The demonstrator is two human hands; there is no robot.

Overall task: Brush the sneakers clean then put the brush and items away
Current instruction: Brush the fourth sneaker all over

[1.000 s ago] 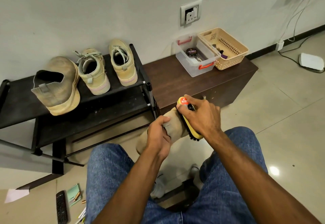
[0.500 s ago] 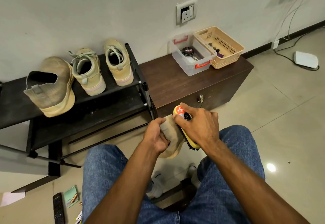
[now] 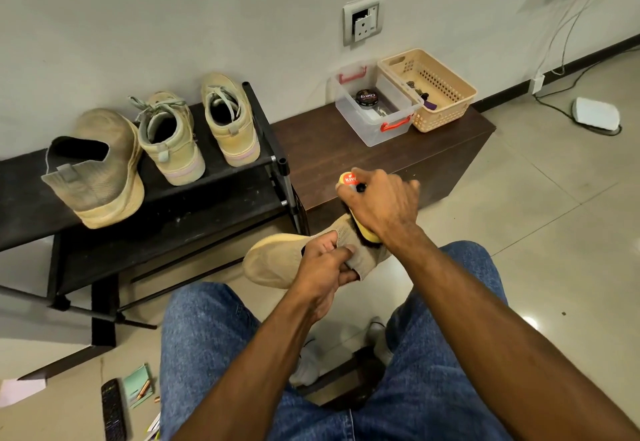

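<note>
Sneaker in hand: tan slip-on, held above the person's knees, just in front of the black shoe rack, sole side turned toward the rack.
Left hand: fingers curled round the sneaker's collar, pinching the fabric.
Right hand: clamped over the yellow brush, whose dark bristles press on the sneaker's upper.
Matching sneaker: on the rack's top shelf, left end, heel toward the camera.
Laced pair: beside it, toward the rack's right end.
Brown bench: touching the rack's right side.
Clear box: on the bench, holding a polish tin.
Beige basket: just right of the box.
</note>
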